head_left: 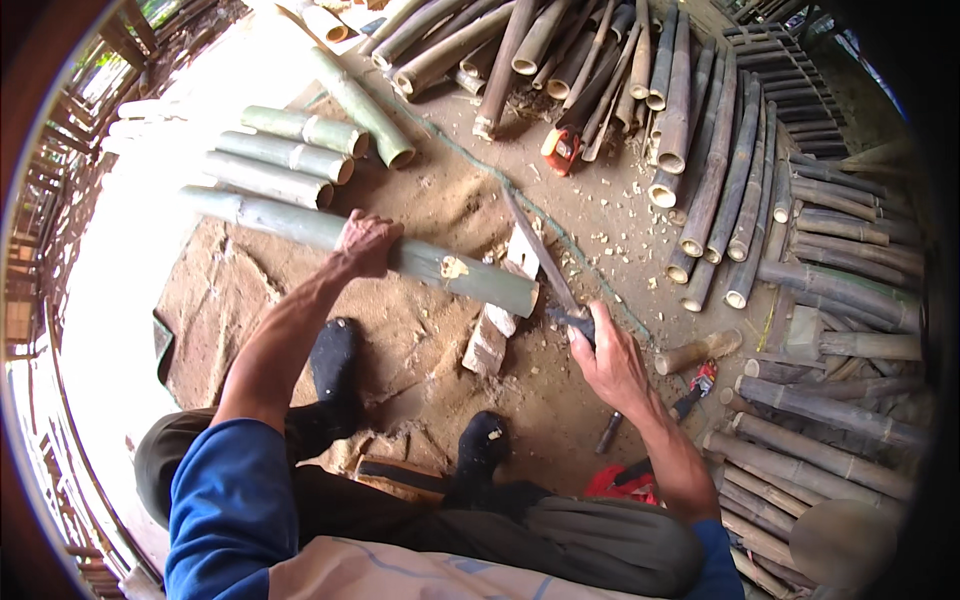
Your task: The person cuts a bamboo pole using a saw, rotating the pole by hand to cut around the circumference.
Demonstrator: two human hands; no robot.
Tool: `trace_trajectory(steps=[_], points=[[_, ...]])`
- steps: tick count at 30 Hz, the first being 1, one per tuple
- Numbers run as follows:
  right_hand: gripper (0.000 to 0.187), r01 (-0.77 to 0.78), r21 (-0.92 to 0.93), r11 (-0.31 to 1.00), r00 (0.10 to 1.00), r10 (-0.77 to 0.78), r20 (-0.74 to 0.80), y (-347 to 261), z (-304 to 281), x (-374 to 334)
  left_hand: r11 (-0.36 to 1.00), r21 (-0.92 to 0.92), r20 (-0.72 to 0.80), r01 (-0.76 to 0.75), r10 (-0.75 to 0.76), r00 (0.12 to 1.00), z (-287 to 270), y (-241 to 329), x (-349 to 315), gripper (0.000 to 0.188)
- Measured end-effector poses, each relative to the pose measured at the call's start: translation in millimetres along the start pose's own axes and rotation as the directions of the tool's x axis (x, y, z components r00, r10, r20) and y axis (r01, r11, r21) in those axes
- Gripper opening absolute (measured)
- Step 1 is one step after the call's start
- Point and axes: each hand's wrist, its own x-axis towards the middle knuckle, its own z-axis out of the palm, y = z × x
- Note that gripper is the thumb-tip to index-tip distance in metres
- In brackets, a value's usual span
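at ten o'clock, our left hand [368,245] clasped one green bamboo culm [300,224]; toward four, our right hand [612,360] gripped one long-bladed tool [541,250]. near eleven, we counted at least four cut green bamboo lengths [285,155].

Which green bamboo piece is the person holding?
The nearest green piece, gripped by the left hand; it has a pale patch near its right end, while the others lie beyond it.

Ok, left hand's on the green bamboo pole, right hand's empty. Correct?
Not quite: the right hand isn't empty. The head view shows it holding a long-bladed tool by its dark handle. The left hand is on the green bamboo pole, as you said.
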Motion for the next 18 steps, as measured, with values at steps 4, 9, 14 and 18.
trace_trajectory(steps=[4, 9, 14, 18], points=[[0.033, 0.031, -0.035, 0.999, 0.998, -0.033, -0.05, 2.1, -4.2, 1.8, 0.998, -0.067, -0.15, -0.005, -0.005, 0.989, 6.5, 6.9, -3.2, 0.045], [0.039, 0.269, -0.039, 0.962, 0.931, -0.27, -0.247, 2.0, 12.6, 1.8, 0.998, -0.054, -0.243, 0.017, -0.029, 0.97, 11.1, 7.8, -20.5, 0.041], [0.028, -0.108, -0.344, 0.933, 0.962, 0.185, 0.199, 82.0, 57.8, 0.9, 1.0, 0.011, -0.263, -0.006, 0.009, 0.965, 26.8, 2.3, -7.6, 0.042], [0.031, 0.031, -0.093, 0.995, 0.999, -0.028, 0.027, -1.0, 18.7, 9.0, 0.998, -0.057, 0.093, 0.014, -0.008, 0.996, -8.7, 3.3, 5.9, 0.077]])
